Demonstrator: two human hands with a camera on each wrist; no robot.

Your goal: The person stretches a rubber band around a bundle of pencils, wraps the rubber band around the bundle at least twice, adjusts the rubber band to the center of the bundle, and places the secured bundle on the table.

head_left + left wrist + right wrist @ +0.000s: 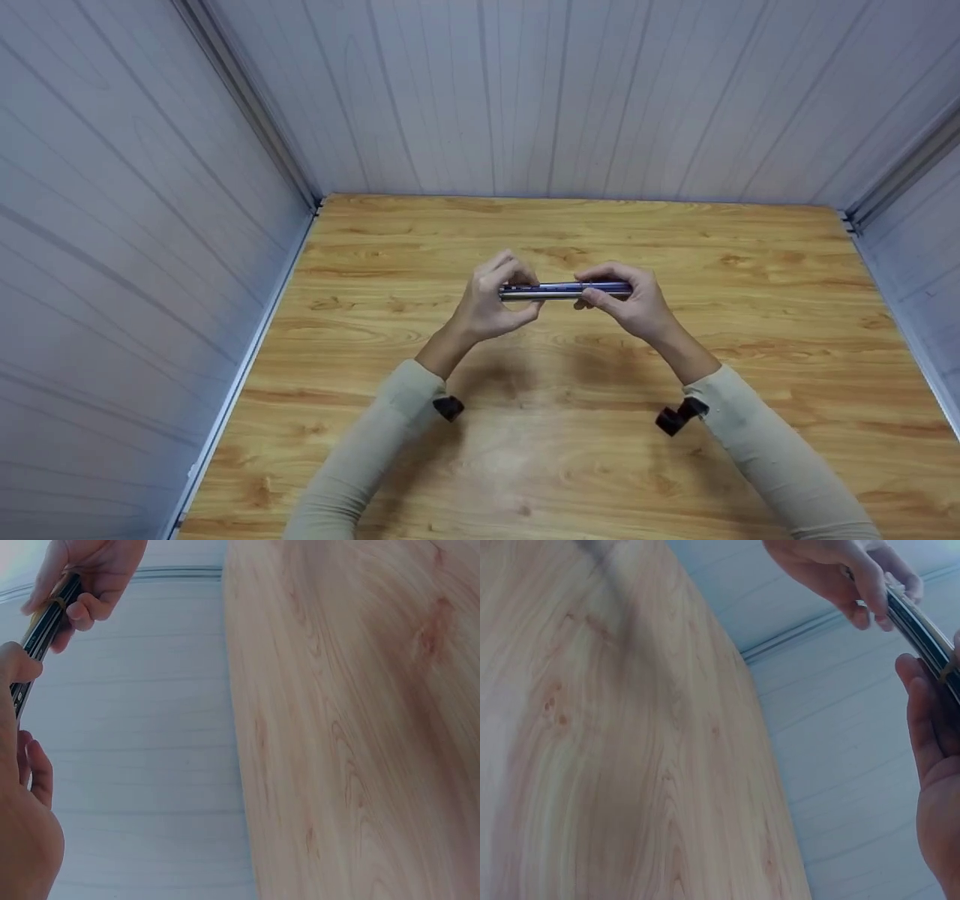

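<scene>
A bundle of slim dark pencils (556, 290) is held level above the table, running left to right between both hands. A thin tan rubber band (57, 602) circles it near its right end, and the same band (948, 670) shows in the right wrist view. My right hand (631, 300) grips the right part, thumb on the near side and fingers on the far side. Around the left end curl the fingers of my left hand (495, 300), its thumb along the near edge. The fingers partly hide both ends.
The wood-grain table (570, 465) lies below the hands. Pale panel walls stand along its back (525, 97), left (112, 262) and right (919, 247) sides. A small black wrist device (448, 408) hangs at the left sleeve, another black device (679, 417) at the right.
</scene>
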